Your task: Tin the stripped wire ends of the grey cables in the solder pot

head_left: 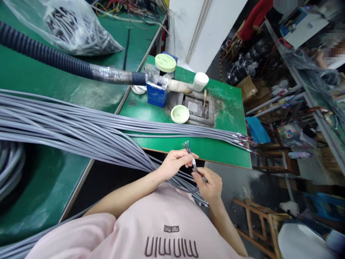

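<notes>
Close in front of my body, a grey cable (pixel 196 167) with a white band below its stripped end is held up between both hands. Thin coloured wires (pixel 186 145) fan out at its tip. My left hand (pixel 176 162) pinches it just under the loose wires. Lower down, the thumb and fingers of my right hand (pixel 208 183) are closed around the grey jacket. A thick bundle of grey cables (pixel 107 126) runs across the tables from the left. Some of its stripped ends (pixel 244 141) lie at the green table's right edge, while others hang near my lap.
On the green table (pixel 229 104) stand a solder pot (pixel 194 107), a light green dish (pixel 180 114), a white container (pixel 200 81) and a blue box (pixel 157 94). A black hose (pixel 67 66) reaches over from the left. A wooden stool (pixel 256 219) is at lower right.
</notes>
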`<state>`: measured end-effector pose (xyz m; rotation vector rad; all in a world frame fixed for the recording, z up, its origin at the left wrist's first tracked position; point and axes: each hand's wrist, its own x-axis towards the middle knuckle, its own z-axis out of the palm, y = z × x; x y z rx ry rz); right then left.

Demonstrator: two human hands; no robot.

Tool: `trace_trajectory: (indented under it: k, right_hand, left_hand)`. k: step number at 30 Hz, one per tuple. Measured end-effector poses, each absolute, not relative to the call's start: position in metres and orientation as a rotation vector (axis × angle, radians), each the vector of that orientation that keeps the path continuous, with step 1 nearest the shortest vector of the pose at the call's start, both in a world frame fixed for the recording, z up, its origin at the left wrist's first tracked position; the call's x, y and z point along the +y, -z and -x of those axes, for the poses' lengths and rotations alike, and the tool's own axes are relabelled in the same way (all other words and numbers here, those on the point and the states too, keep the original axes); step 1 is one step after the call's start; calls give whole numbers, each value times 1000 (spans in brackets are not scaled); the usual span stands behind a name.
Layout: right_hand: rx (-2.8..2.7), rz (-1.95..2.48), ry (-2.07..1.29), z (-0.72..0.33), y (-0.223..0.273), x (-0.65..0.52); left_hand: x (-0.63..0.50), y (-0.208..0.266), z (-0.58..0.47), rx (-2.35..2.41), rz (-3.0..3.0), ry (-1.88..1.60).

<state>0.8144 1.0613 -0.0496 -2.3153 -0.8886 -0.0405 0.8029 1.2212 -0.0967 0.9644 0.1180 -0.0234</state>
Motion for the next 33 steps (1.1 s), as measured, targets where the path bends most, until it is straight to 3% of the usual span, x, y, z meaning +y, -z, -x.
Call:
trace_trajectory:
  k: [33]
  right_hand:
    - [-969,2402,122,-813,60,1061]
  left_hand:
    - [1215,96,-802,339,-796,-81]
